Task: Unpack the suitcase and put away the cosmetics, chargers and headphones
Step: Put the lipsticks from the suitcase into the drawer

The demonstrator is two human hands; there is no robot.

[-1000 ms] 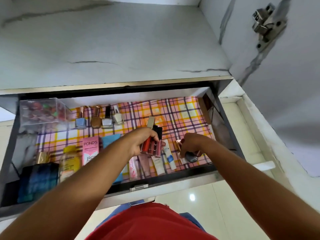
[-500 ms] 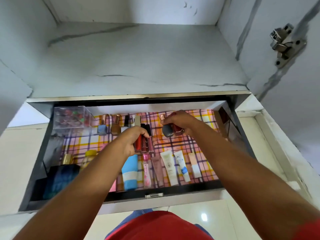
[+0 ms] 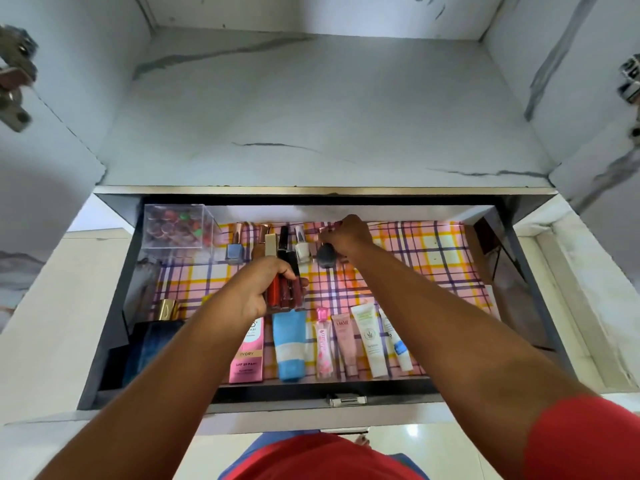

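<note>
An open drawer (image 3: 114, 306) lined with pink and yellow plaid paper holds cosmetics. My left hand (image 3: 258, 289) grips a bundle of red and dark lip gloss tubes (image 3: 285, 289) over the drawer's middle. My right hand (image 3: 348, 237) reaches to the back row and holds a dark grey nail polish bottle (image 3: 326, 258) by its rose-gold cap, beside a white polish bottle (image 3: 302, 249). A blue polish bottle (image 3: 234, 251) stands further left. Tubes lie along the front: a blue one (image 3: 289, 344), a pink Lakme one (image 3: 344, 341) and a white-green one (image 3: 370, 337).
A clear box of small coloured items (image 3: 176, 230) sits at the back left corner. A dark blue perfume bottle with a gold cap (image 3: 152, 344) and a pink carton (image 3: 247, 358) stand at the front left. The marbled shelf (image 3: 329, 116) lies above the drawer, door hinges at both sides.
My right hand carried the grey polish bottle from the front row to the back row beside the other polishes. My left hand kept the lip gloss tubes and shifted slightly back.
</note>
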